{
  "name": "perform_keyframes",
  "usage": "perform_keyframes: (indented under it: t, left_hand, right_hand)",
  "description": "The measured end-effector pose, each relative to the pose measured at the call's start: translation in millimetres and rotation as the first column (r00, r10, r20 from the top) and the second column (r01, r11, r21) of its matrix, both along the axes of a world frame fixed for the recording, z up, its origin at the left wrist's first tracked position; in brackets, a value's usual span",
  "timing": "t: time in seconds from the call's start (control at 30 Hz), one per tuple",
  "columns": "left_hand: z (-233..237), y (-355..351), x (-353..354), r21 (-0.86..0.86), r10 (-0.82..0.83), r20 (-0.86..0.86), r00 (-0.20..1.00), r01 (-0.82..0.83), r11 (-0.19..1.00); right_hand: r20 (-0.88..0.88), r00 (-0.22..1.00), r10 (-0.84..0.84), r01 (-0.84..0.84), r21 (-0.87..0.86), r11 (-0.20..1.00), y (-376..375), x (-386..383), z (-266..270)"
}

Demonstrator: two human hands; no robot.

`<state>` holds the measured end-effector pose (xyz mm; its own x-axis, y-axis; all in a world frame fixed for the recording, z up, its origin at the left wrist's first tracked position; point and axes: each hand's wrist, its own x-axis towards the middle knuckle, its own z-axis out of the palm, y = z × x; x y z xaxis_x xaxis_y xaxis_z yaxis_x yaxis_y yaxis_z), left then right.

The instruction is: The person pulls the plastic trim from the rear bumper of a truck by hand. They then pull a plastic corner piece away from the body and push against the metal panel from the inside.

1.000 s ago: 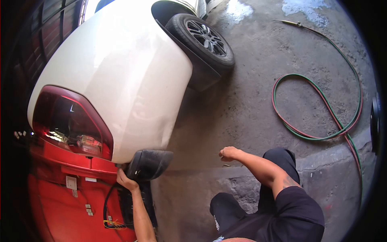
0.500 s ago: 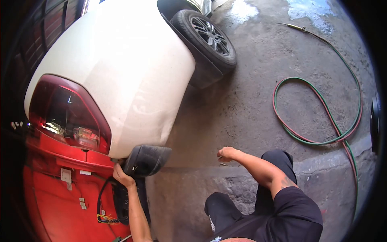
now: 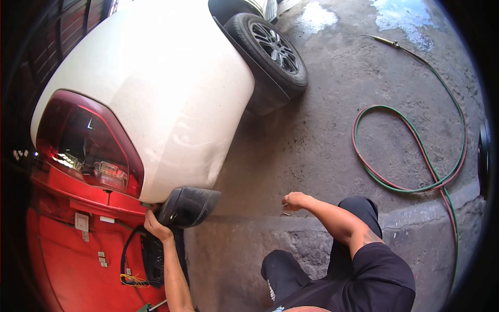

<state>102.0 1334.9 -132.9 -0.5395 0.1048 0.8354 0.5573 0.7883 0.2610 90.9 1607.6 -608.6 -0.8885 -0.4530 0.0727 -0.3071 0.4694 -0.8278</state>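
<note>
My left hand (image 3: 157, 227) reaches up to the rear corner of a white car body (image 3: 192, 93), just below the tail light (image 3: 93, 143). It is closed at the inner edge of a black plastic bumper corner piece (image 3: 188, 208), its fingertips partly hidden there. Over the floor to the right, my right hand (image 3: 296, 201) hangs with its fingers curled in. I cannot tell what, if anything, lies inside it. A small light-coloured piece (image 3: 286, 213) shows right below its fingertips.
A red panel (image 3: 78, 260) with small connectors and yellow wires (image 3: 135, 281) fills the lower left. A rear wheel (image 3: 270, 47) stands ahead. To the right, a looped red-and-green twin hose (image 3: 395, 188) leads to a torch (image 3: 386, 41) on the concrete floor. My knees are bent below.
The view has shifted slightly, so the hose and wheel sit a little lower. Both hands keep nearly the same places and poses.
</note>
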Motion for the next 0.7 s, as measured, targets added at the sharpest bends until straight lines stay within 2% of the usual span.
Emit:
perform_keyframes:
  t: [0.23,0.3,0.7]
  left_hand:
    - [-0.8,-1.9,-0.1,-0.043,0.045,-0.073,0.996,-0.048,0.998]
    - [0.7,-0.1,2.8,-0.021,0.048,0.031,0.998,-0.048,0.999]
    - [-0.2,-10.3,-1.3,0.001,-0.009,0.093,0.996,0.009,1.000]
  right_hand:
    - [0.079,0.997,0.022,-0.026,0.040,0.999,1.9,1.0,1.8]
    - [0.092,0.996,0.022,-0.027,0.044,0.999,2.3,2.3,3.7]
    - [0.050,0.999,0.017,-0.019,0.055,0.998,-4.1,3.7,-8.2]
